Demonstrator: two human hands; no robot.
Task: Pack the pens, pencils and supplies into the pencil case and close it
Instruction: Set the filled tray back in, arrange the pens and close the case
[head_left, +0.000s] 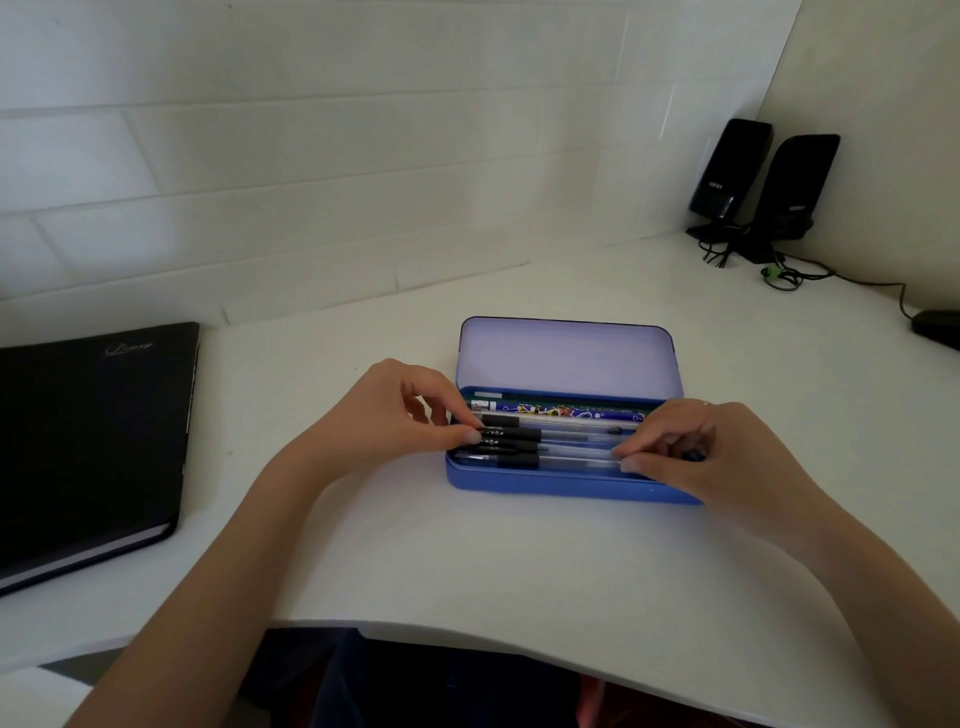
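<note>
A blue pencil case (550, 486) lies open on the white desk, its pale lid (566, 356) tilted back. Inside lie several clear pens with black caps (524, 447) side by side, and behind them a patterned blue pencil (566, 414). My left hand (395, 410) is at the case's left end, its fingertips pinching the black caps. At the right end my right hand (691, 452) has its fingertips on the clear barrels of the same pens. The right end of the case is hidden under that hand.
A black notebook (88, 441) lies at the left of the desk. Two black speakers (758, 182) with cables stand in the far right corner, with a dark object (937, 326) at the right edge. The desk's front edge curves near my body.
</note>
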